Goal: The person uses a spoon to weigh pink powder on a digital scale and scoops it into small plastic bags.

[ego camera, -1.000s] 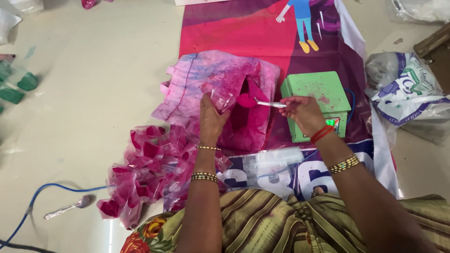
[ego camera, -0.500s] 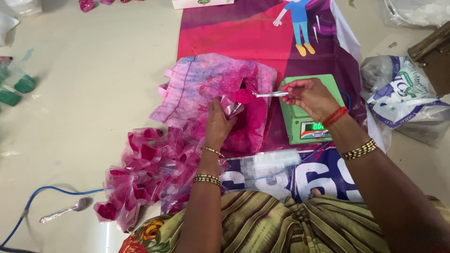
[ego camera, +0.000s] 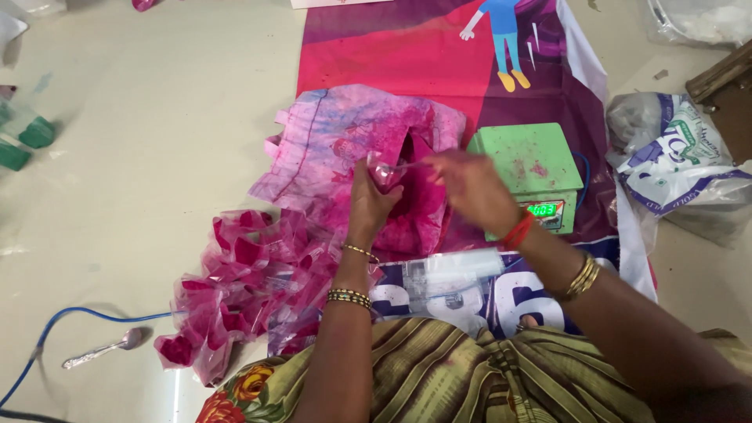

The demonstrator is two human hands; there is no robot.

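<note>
Left hand (ego camera: 374, 205) pinched a small clear pouch (ego camera: 384, 172) above the pink powder bag (ego camera: 368, 149); right hand (ego camera: 470, 188) — gripping a small spoon (ego camera: 409, 166) — had moved from the green scale (ego camera: 529, 166) to the pouch mouth, filling underway.

Green scale (ego camera: 526, 159) blocks the right; pouch heap (ego camera: 251, 274) crowds the left.

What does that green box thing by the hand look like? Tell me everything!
The green weighing scale is a small boxy digital scale with a flat, square, light green top that looks like plastic. Pink powder smudges dot the top. A lit green number display sits on its front face, partly hidden by the right hand. It lies flat on the pink and purple printed sheet on the floor. Nothing rests on its top.
</note>
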